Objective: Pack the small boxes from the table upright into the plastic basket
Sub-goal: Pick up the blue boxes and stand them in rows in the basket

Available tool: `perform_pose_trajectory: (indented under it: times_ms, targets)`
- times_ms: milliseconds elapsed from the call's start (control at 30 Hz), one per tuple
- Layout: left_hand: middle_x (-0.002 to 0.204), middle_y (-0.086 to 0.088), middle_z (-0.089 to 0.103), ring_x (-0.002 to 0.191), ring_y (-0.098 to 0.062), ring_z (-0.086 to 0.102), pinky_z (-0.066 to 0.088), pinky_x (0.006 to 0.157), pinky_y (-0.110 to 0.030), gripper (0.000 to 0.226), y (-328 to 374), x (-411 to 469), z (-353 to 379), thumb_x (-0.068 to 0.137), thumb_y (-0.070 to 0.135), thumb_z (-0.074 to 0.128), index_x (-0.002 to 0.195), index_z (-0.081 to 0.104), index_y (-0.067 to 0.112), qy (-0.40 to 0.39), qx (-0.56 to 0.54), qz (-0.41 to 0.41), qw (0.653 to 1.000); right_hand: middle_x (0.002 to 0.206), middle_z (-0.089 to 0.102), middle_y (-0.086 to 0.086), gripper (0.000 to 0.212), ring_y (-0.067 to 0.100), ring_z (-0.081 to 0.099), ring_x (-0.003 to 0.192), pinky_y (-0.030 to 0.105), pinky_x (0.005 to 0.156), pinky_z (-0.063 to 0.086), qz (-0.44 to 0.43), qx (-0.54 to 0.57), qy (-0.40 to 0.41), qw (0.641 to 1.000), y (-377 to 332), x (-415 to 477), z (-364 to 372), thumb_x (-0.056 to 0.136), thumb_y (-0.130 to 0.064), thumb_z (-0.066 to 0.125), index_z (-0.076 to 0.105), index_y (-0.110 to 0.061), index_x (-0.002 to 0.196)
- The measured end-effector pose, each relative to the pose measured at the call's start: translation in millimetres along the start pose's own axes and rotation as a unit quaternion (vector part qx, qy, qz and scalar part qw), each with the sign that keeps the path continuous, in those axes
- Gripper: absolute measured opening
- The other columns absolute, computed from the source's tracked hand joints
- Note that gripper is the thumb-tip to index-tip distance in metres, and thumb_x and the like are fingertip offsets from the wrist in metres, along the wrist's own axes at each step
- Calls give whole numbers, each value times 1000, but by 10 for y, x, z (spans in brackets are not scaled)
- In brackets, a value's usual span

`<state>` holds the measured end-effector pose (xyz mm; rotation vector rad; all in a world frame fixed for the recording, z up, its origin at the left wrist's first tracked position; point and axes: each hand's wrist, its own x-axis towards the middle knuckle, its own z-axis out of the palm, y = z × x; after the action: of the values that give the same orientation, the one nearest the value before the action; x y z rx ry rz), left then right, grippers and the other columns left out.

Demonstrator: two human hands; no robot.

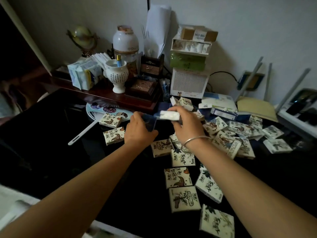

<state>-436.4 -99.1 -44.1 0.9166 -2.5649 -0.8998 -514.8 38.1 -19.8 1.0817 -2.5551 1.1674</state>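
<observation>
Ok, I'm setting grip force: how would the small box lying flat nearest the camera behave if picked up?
Probably light: the right hand pinches a similar box with fingertips alone. The nearest box has rounded, puffy-looking edges, so it may give when squeezed. Lying flat on the table, it should slide rather than roll or tip.

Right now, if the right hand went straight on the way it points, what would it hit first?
Probably the dark blue basket that the left hand grips, just ahead of the white pack the right hand holds. Depth is unclear in this dim view; the wooden stand lies behind.
</observation>
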Motion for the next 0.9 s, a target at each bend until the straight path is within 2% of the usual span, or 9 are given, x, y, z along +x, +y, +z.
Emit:
perform_pose_trajectory:
  times_ms: [100,233,367,467,567,633,733,833,900]
  targets:
    - [131,-6,46,111,-24,57,50,96,-43,84,-139,-261,-218,68,22,78,138,33,15,21,-157,-42,986,109,62,-3,33,13,57,99,25,83,47,32,96,-52,994,-253,-340,-84,88,-2,59,61,-25,111]
    - [133,-4,47,104,-18,59,54,82,-31,79,-303,-762,-582,78,1,72,144,35,22,-6,-377,-137,916,108,64,-4,35,4,56,95,9,77,43,43,161,-57,984,-622,-764,-165,87,0,61,63,-30,104]
    - [120,-2,58,90,-14,61,49,57,-21,51,-342,-1330,-982,92,10,60,139,44,22,-39,-473,-176,862,111,64,-3,48,14,59,106,29,93,50,93,213,-100,967,-1000,-1058,-121,86,8,54,64,-38,93]
    - [116,-2,59,95,-17,60,52,64,-26,36,-438,-1704,-1270,101,14,46,136,49,20,-10,-516,-191,835,107,67,-4,65,17,62,101,40,93,53,131,262,-134,947,-1362,-1253,-112,85,14,34,70,-40,85]
    - [124,-10,61,93,-21,63,54,67,-30,40,-652,-2054,-1501,97,8,52,137,51,17,22,-506,-184,842,97,68,-1,51,11,63,94,27,89,54,160,368,-163,901,-1722,-1442,-117,87,12,30,72,-16,93]
    - [125,-14,62,96,-25,65,55,68,-30,43,-855,-2279,-1684,93,7,59,135,53,16,44,-504,-191,841,97,68,2,37,14,63,96,26,85,55,179,398,-191,879,-1902,-1569,-74,95,-4,37,73,-12,95]
    - [119,-17,65,104,-32,66,57,78,-33,44,-1158,-2625,-1997,90,5,62,133,53,14,53,-507,-199,837,97,70,13,36,23,64,92,33,83,52,142,331,-216,908,-2088,-1781,90,93,-44,48,76,-23,85]
    - [106,-15,68,93,-28,67,59,73,-28,33,-1450,-2920,-2250,91,0,59,123,57,8,99,-485,-185,849,98,69,10,9,21,63,95,24,83,50,76,304,-211,926,-2270,-1980,274,87,-23,67,74,-16,88]
    - [101,-14,69,94,-31,67,58,80,-34,23,-1715,-3084,-2369,90,0,60,111,62,9,164,-437,-185,865,113,60,3,17,12,57,107,7,87,42,39,291,-235,927,-2366,-2072,379,83,-7,69,71,-21,93]
